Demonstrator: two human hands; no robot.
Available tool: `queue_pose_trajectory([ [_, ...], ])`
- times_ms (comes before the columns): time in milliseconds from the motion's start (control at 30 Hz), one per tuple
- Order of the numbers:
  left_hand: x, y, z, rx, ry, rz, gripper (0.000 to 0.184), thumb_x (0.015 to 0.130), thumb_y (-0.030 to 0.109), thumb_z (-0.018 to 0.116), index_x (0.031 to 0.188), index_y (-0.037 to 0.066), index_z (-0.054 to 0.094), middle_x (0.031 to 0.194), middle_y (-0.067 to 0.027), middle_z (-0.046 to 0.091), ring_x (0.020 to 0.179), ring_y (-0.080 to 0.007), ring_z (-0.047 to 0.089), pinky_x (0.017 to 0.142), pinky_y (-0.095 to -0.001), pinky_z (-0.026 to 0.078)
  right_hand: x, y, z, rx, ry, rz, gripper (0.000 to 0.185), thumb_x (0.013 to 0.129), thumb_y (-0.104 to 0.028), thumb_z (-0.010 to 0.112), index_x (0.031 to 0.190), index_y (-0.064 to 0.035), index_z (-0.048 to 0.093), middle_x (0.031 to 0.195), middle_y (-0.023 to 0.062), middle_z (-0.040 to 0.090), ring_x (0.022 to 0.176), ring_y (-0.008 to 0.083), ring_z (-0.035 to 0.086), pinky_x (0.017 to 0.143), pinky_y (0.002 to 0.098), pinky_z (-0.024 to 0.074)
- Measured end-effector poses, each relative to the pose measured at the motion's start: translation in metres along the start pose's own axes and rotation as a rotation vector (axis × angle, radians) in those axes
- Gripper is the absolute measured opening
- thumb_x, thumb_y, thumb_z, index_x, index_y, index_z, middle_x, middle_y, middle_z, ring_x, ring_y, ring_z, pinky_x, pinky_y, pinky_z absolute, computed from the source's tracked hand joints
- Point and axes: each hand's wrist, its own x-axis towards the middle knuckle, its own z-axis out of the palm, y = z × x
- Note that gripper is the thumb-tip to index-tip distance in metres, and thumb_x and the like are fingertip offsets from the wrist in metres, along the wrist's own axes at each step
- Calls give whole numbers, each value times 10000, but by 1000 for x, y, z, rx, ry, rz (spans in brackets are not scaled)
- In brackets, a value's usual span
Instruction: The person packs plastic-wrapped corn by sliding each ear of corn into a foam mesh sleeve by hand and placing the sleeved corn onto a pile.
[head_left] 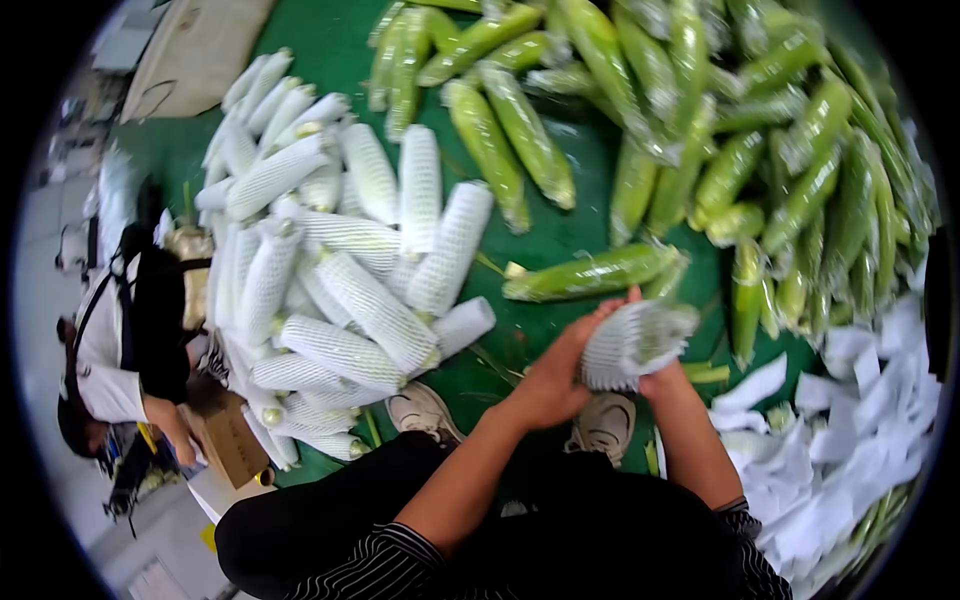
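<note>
Between my hands is a white foam net sleeve [612,350] with a plastic-wrapped green vegetable [662,335] partly inside its right end. My left hand [558,368] is wrapped round the sleeve's left side. My right hand [660,380] grips the wrapped vegetable from below, near the sleeve's opening; some of its fingers are hidden. Just above my hands a wrapped green vegetable [590,274] lies on the green surface [540,235]. To the left is a large pile of vegetables in white net sleeves [375,310].
A heap of plastic-wrapped green vegetables [700,120] fills the upper right. White foam sleeves [850,430] lie in a pile at the lower right. My shoes [605,425] show below my hands. Another person [125,350] is at the far left beside a cardboard box [225,435].
</note>
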Motion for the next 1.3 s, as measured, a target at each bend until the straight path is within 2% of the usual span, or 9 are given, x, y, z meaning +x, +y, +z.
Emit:
queue_pose_trajectory([
  [100, 5, 37, -24, 115, 94, -34, 890, 667, 164, 822, 1444, 10, 416, 1399, -204, 511, 1330, -357, 482, 1125, -405, 363, -14, 16, 44, 109, 98, 50, 381, 1017, -440, 536, 1138, -99, 656, 1049, 65, 696, 964, 227, 663, 916, 397, 534],
  [267, -8, 68, -119, 227, 543, -434, 933, 656, 349, 900, 1384, -33, 460, 1270, -218, 587, 1154, -311, 591, 1017, -416, 454, 6, 52, 115, -992, -291, -219, 388, 1042, -303, 493, 1251, 5, 601, 1232, 120, 632, 1131, 244, 599, 1008, 366, 454],
  [367, -20, 72, -247, 503, 801, -280, 806, 768, 249, 797, 1432, -18, 426, 1356, -209, 533, 1219, -314, 544, 1068, -405, 397, -10, 50, 131, -1476, -344, -834, 267, 940, -204, 653, 1153, -43, 637, 1242, 153, 612, 1186, 332, 567, 1023, 401, 440],
  [533, -87, 80, -451, 1265, 566, -150, 659, 910, 93, 663, 1494, -4, 375, 1496, -187, 432, 1384, -311, 405, 1141, -410, 312, -50, 25, 32, -1558, -63, -989, 232, 882, -157, 686, 1089, -54, 661, 1134, 118, 657, 1094, 323, 597, 935, 428, 475],
  [600, -76, 108, -421, 1560, 468, -71, 567, 888, 12, 628, 1433, 16, 473, 1438, -184, 493, 1322, -312, 474, 1124, -417, 344, -79, 14, -18, -1562, 238, -1075, 218, 842, -94, 684, 1056, -53, 667, 1085, 123, 664, 1053, 339, 599, 924, 429, 477],
  [867, 62, 66, -123, 785, -498, 64, 427, 848, 68, 694, 1260, 13, 592, 1111, -179, 660, 970, -360, 656, 890, -390, 523, -121, -44, -78, -1289, 686, -1017, 281, 862, -62, 664, 1132, -8, 606, 1036, 173, 619, 1012, 346, 599, 902, 414, 481],
  [1033, 154, 6, 15, 904, -253, 463, 483, 858, 173, 680, 1306, 33, 565, 1187, -171, 595, 1111, -369, 586, 918, -467, 484, -156, -40, -160, -1253, 1263, -1040, 464, 831, -136, 713, 1227, 33, 540, 1126, 235, 574, 1092, 413, 546, 983, 460, 432],
  [1167, 172, -13, 58, 1244, -332, 303, 529, 790, 236, 717, 1259, 40, 570, 1113, -167, 543, 1048, -357, 591, 850, -493, 487, -140, -79, -216, -1382, 1489, -871, 898, 781, -358, 800, 1440, 70, 364, 1308, 297, 499, 1271, 444, 432, 1081, 501, 345],
  [1300, 170, -4, 53, 1177, -492, 219, 472, 740, 223, 742, 1125, 34, 544, 1058, -193, 600, 910, -425, 631, 765, -497, 515, -146, -108, -224, -1169, 1491, -598, 759, 767, -261, 748, 1397, 2, 417, 1237, 284, 552, 1072, 451, 584, 926, 497, 485],
])
